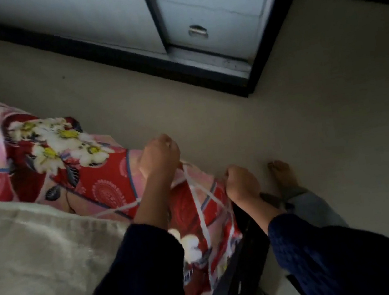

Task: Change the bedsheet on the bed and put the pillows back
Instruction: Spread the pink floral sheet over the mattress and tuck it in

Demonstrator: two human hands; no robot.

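The left hand (pixel 159 157) is clenched around a gathered fold of the bedsheet (pixel 93 184), knuckles up, with the cloth bunched beneath the fist. The right hand (pixel 240 183) sits just beside it, lower and nearer the floor, and pinches the sheet's edge in a closed fist. Both arms wear dark sleeves. The bedsheet is red and pink with white and yellow flowers and pale crossing stripes. It hangs between the two hands and stretches away to the left along the side of the bed (pixel 34 257), whose top shows a pale, fuzzy cover. A bare foot (pixel 283 176) stands on the beige floor (pixel 320 109) just right of the right hand. Farther off, a grey cabinet (pixel 209 7) with drawer handles stands on a dark base.
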